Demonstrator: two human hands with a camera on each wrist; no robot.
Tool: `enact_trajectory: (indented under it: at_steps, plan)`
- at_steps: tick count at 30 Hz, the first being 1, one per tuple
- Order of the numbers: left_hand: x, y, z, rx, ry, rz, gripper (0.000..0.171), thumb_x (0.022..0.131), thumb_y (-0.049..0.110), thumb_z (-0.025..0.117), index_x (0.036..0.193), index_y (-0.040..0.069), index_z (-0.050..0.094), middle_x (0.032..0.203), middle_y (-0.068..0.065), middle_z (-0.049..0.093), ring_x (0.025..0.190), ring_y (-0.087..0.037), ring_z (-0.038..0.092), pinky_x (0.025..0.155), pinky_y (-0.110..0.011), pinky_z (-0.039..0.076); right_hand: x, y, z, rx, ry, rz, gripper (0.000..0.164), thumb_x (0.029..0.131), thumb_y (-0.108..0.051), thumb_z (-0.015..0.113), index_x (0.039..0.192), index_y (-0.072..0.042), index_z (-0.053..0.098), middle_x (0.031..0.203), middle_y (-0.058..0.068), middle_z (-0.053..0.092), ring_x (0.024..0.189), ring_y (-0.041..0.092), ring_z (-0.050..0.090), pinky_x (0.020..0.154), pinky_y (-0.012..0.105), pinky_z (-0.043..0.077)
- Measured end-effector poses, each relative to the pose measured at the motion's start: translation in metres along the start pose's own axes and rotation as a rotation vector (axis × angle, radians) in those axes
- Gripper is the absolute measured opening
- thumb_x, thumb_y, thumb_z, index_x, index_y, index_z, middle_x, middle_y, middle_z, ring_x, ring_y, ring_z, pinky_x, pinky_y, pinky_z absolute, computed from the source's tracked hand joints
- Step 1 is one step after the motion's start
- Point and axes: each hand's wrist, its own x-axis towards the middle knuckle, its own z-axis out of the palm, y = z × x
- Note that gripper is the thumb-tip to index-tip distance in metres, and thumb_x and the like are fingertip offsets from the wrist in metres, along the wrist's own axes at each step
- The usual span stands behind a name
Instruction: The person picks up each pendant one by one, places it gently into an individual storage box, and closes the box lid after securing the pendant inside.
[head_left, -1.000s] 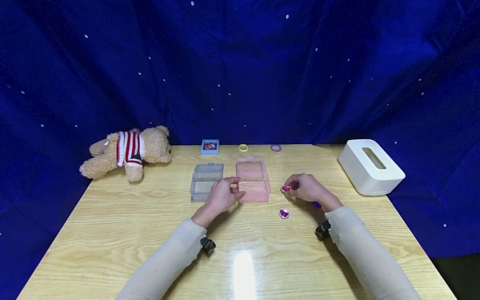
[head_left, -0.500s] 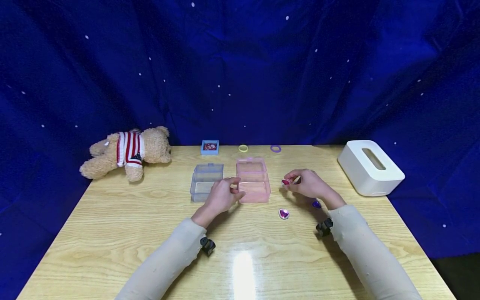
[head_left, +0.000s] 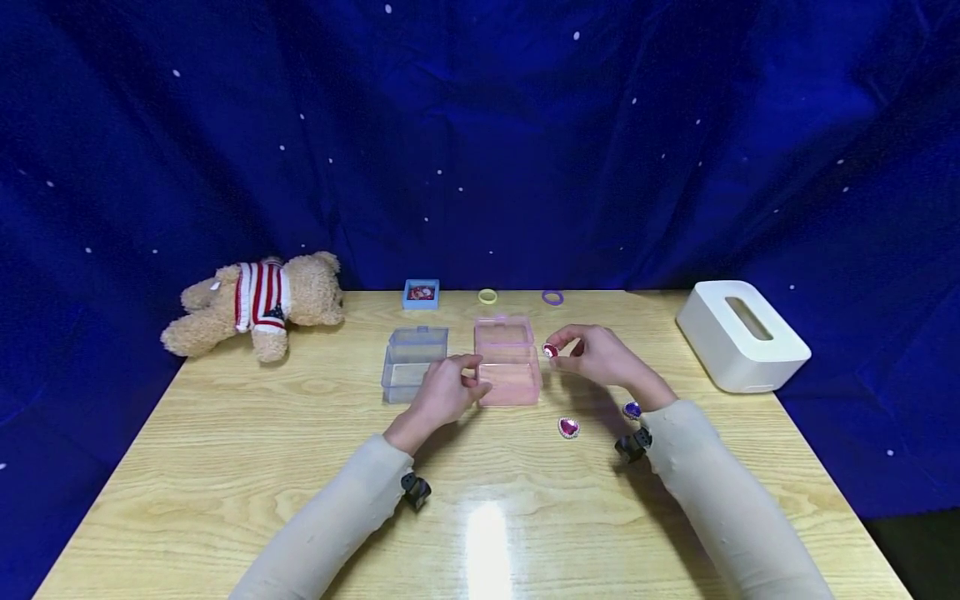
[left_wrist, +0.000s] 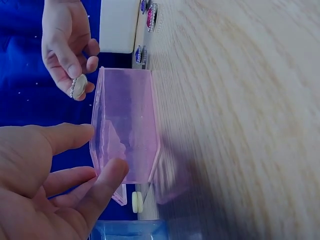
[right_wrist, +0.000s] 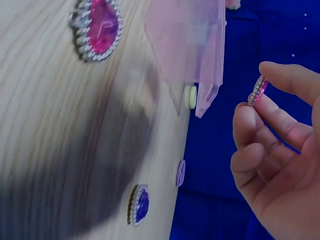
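Thumb and fingertips of my right hand (head_left: pixel 600 357) pinch a pink gem with a silver beaded edge (right_wrist: pixel 258 91), raised off the table just right of the pink clear box (head_left: pixel 508 385). That box has its lid folded back. My left hand (head_left: pixel 444 390) lies at the box's left side, thumb and index finger spread and touching or very near its wall. A second pink gem (head_left: pixel 568 427) lies on the table. Near the right wrist lies a blue gem (head_left: pixel 632 410). Another blue gem (left_wrist: pixel 139 55) shows in the left wrist view, hidden from the head view by the right hand.
A bluish clear box (head_left: pixel 408 371), lid back, stands left of the pink one. Behind are a small blue frame (head_left: pixel 421 294), a yellow ring (head_left: pixel 487 296) and a purple ring (head_left: pixel 552 297). A teddy bear (head_left: pixel 255 304) lies left; a white tissue box (head_left: pixel 742 337) stands right.
My right hand has lifted the pink gem and carried it left and away from me, up to the pink box's right side. The left hand has stayed put.
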Motion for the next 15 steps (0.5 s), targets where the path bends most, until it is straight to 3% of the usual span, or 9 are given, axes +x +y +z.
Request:
enact_trajectory:
  at_steps: [7, 15]
  plan:
    - [0.000, 0.001, 0.000, 0.002, -0.010, 0.011, 0.052, 0.087, 0.019, 0.078, 0.134, 0.003, 0.062, 0.123, -0.014, 0.071, 0.083, -0.016, 0.075, 0.083, -0.037, 0.060, 0.007, -0.007, 0.008, 0.003, -0.001, -0.078, 0.022, 0.083, -0.015, 0.079, 0.104, -0.017, 0.074, 0.095, 0.003, 0.071, 0.056, 0.008, 0.054, 0.051, 0.024, 0.043]
    - [0.001, -0.001, 0.000, 0.014, -0.009, 0.000, 0.052, 0.088, 0.020, 0.078, 0.135, 0.005, 0.062, 0.125, -0.012, 0.071, 0.083, -0.015, 0.075, 0.085, -0.038, 0.059, 0.017, -0.010, 0.018, -0.093, -0.040, -0.172, 0.027, 0.082, -0.013, 0.077, 0.109, -0.012, 0.074, 0.099, 0.009, 0.073, 0.055, 0.005, 0.051, 0.054, 0.023, 0.043]
